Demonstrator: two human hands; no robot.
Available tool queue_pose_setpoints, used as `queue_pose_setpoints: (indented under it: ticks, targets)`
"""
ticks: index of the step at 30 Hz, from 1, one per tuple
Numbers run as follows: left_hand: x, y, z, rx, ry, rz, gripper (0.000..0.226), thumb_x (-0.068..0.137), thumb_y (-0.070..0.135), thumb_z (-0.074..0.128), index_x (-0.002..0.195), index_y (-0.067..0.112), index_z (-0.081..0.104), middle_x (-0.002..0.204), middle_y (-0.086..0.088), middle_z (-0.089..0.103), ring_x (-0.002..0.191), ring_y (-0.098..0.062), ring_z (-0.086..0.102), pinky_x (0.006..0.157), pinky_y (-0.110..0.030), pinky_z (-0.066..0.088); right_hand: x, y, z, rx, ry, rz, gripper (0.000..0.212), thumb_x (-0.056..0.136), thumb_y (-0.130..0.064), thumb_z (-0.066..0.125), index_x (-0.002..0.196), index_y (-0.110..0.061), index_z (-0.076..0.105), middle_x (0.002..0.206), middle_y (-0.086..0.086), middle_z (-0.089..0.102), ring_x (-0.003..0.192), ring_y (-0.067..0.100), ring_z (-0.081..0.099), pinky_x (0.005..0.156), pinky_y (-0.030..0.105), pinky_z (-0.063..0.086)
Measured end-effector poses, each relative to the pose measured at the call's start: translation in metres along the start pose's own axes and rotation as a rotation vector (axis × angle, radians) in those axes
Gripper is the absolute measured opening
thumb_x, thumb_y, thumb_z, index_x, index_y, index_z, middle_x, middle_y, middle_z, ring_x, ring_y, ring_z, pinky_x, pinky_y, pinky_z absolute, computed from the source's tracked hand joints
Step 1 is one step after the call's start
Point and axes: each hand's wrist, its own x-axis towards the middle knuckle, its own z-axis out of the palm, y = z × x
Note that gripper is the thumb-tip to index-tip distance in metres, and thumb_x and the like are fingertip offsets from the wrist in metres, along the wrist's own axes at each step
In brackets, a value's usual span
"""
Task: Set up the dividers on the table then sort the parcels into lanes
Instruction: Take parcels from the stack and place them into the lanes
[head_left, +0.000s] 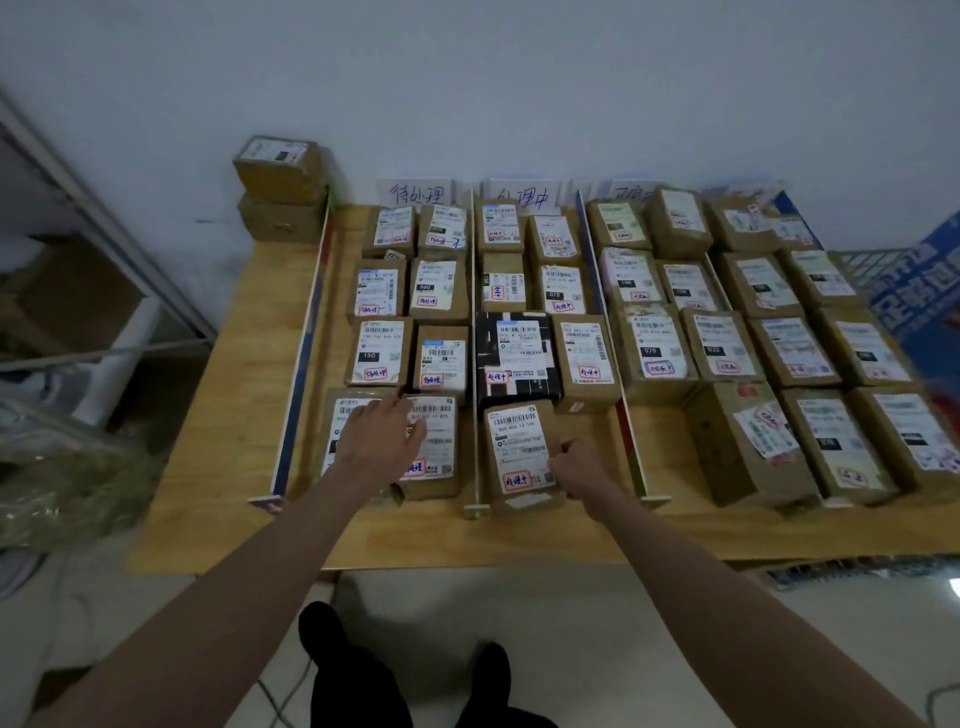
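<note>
Standing upright front-to-back on the bench (228, 426): 4 thin dividers (474, 332). Packed between them in labelled lanes: brown cardboard parcels (652, 348), 1 black parcel (517, 353) mid-bench.

The wooden table (249, 364) carries 4 upright dividers (474, 332), 3 handwritten lane signs (418, 194) and 32 parcels (589, 358).

The table (249, 332) is pale yellow wood. Most parcels (652, 353) are brown cardboard with white labels bearing black barcodes and red-outlined stickers. One parcel at centre, the black box (511, 364), carries white line patterns. The left divider (301, 364) shows blue and red along a white edge. At 3 o'clock a banner (919, 291) is blue with white lettering. The wall (519, 78) is bluish white.
</note>
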Motion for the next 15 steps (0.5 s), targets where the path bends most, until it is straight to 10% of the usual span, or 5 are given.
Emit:
queue_pose_setpoints:
  ticks: [15]
  targets:
    - [-0.002, -0.015, -0.007, 0.046, -0.023, -0.067, 0.045, 0.102, 0.040, 0.035, 0.133, 0.014, 0.053, 0.135, -0.007, 0.056, 0.123, -0.027, 0.052, 0.106, -0.040, 0.036, 0.017, -0.003, 0.027, -0.031, -0.002, 0.017, 0.033, 0.093, -0.013, 0.047, 0.125, -0.005, 0.040, 0.125, 0.016, 0.051, 0.107, 0.032, 0.058, 0.082, 0.041, 0.057]
